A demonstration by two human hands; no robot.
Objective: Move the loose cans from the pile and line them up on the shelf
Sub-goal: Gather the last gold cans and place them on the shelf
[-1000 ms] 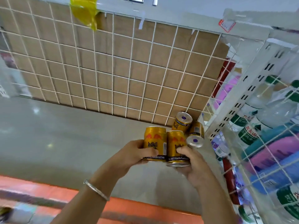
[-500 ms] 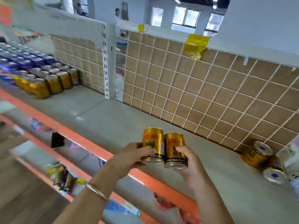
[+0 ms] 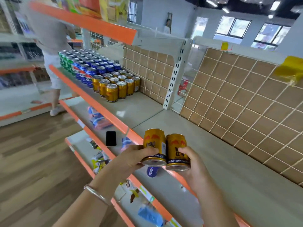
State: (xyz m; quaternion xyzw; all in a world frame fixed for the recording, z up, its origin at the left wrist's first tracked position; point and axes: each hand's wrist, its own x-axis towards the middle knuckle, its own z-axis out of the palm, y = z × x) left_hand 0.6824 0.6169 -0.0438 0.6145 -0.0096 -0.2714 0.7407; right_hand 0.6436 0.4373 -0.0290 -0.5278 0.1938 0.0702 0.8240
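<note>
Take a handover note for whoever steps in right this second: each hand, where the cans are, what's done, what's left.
Left hand: grips the first gold can near its base.
Right hand: grips the second gold can, upright, side by side with the first, over the front edge of the shelf.
Done: gold rows stand lined up further left on the shelf, beside the blue cans.
Left: set these two down with the gold rows. The pile is out of view, so how many loose cans remain is unknown.
</note>
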